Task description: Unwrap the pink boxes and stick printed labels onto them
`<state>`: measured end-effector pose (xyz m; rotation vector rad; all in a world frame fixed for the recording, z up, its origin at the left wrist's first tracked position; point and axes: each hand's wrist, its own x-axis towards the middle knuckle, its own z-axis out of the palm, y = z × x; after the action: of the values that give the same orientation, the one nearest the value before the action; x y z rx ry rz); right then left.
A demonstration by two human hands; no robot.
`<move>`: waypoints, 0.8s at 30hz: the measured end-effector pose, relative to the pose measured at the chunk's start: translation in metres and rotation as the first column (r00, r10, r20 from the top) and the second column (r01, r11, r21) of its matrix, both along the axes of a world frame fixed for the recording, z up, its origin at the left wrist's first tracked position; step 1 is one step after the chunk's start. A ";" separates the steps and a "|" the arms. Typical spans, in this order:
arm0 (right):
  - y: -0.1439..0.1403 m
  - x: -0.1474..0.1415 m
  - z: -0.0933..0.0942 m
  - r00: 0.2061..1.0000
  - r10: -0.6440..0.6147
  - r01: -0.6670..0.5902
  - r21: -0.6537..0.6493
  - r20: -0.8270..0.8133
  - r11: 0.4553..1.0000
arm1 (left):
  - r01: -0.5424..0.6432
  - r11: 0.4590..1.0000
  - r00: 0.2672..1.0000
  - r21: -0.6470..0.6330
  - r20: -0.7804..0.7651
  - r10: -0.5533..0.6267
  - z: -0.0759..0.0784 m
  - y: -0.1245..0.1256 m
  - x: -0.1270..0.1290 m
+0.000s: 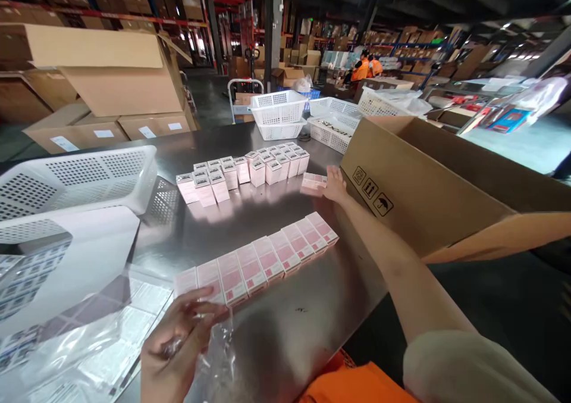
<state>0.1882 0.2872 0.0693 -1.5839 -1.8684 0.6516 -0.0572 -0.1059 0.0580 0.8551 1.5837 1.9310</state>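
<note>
My left hand [181, 334] is closed with crumpled clear plastic film [217, 358] in its grip. Its fingertips are at the near left end of a slanting row of small pink-and-white boxes [252, 263], which lie side by side on the metal table [289, 314]. Farther off, the fingers of my right hand [334, 184] close on the right end of a similar small box [313, 183] lying flat. To the left of that box, more small boxes [267, 166] stand upright in two clusters, with dark print on their tops.
A large open carton [392, 183] stands right of my right arm. White perforated baskets [102, 174] are at the left and at the far edge [279, 108]. Label sheets [27, 290] and clear plastic [80, 349] lie at the near left. Cartons [129, 87] are stacked beyond; people in orange [366, 68] are distant.
</note>
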 end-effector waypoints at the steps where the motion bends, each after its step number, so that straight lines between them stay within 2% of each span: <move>1: 0.004 -0.004 0.007 0.999 0.039 -0.039 -0.008 -0.036 0.999 | 0.041 0.999 0.999 -0.009 0.002 -0.041 -0.001 0.000 0.001; 3: 0.006 -0.012 0.018 0.984 0.124 -0.130 -0.042 -0.127 0.991 | 0.076 0.995 0.997 -0.057 0.019 -0.075 -0.002 0.001 0.000; 5: 0.000 -0.022 0.025 0.953 0.192 -0.219 -0.093 -0.233 0.971 | 0.069 0.991 0.996 -0.111 0.068 -0.061 -0.001 0.001 -0.002; 8: -0.028 -0.042 0.030 0.869 0.279 -0.377 -0.184 -0.408 0.907 | 0.092 0.981 0.994 -0.170 0.072 -0.081 0.000 0.003 -0.001; 10: -0.064 -0.060 0.028 0.775 0.339 -0.519 -0.232 -0.533 0.823 | 0.049 0.981 0.998 -0.189 -0.037 -0.057 -0.003 0.006 0.004; 12: -0.114 -0.080 0.021 0.654 0.390 -0.664 -0.244 -0.648 0.707 | -0.072 0.982 0.967 -0.175 -0.254 0.026 -0.009 0.009 0.010; 15: -0.194 -0.107 0.007 0.497 0.431 -0.809 -0.222 -0.753 0.545 | -0.262 0.960 0.806 -0.097 -0.569 0.162 -0.021 0.013 0.016; 17: -0.233 -0.120 -0.002 0.387 0.504 -0.894 -0.181 -0.772 0.410 | -0.305 0.952 0.729 -0.027 -0.650 0.215 -0.026 0.013 0.014; 18: -0.244 -0.123 -0.006 0.332 0.546 -0.921 -0.140 -0.769 0.363 | -0.307 0.952 0.715 0.005 -0.659 0.234 -0.026 0.012 0.011; 19: -0.249 -0.126 -0.008 0.287 0.576 -0.936 -0.096 -0.765 0.338 | -0.301 0.953 0.717 0.027 -0.653 0.245 -0.024 0.010 0.008; 20: -0.249 -0.126 -0.008 0.268 0.603 -0.931 -0.040 -0.751 0.364 | -0.294 0.955 0.736 0.033 -0.629 0.248 -0.021 0.008 0.003; 21: -0.244 -0.125 -0.005 0.285 0.635 -0.900 0.027 -0.718 0.434 | -0.278 0.960 0.769 0.021 -0.594 0.236 -0.018 0.006 -0.001; 22: -0.237 -0.123 -0.001 0.329 0.671 -0.851 0.098 -0.665 0.515 | -0.249 0.969 0.808 0.001 -0.552 0.208 -0.014 0.003 -0.006; 23: -0.229 -0.120 0.006 0.377 0.718 -0.809 0.169 -0.586 0.563 | -0.205 0.978 0.847 -0.021 -0.505 0.167 -0.010 0.001 -0.010; 24: -0.222 -0.116 0.014 0.408 0.778 -0.796 0.231 -0.477 0.559 | -0.152 0.988 0.880 -0.035 -0.459 0.119 -0.006 -0.002 -0.014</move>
<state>0.0722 0.0652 0.0830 -0.2827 -2.0600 1.3710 -0.0710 -0.1075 0.0521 1.2698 2.0152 1.8399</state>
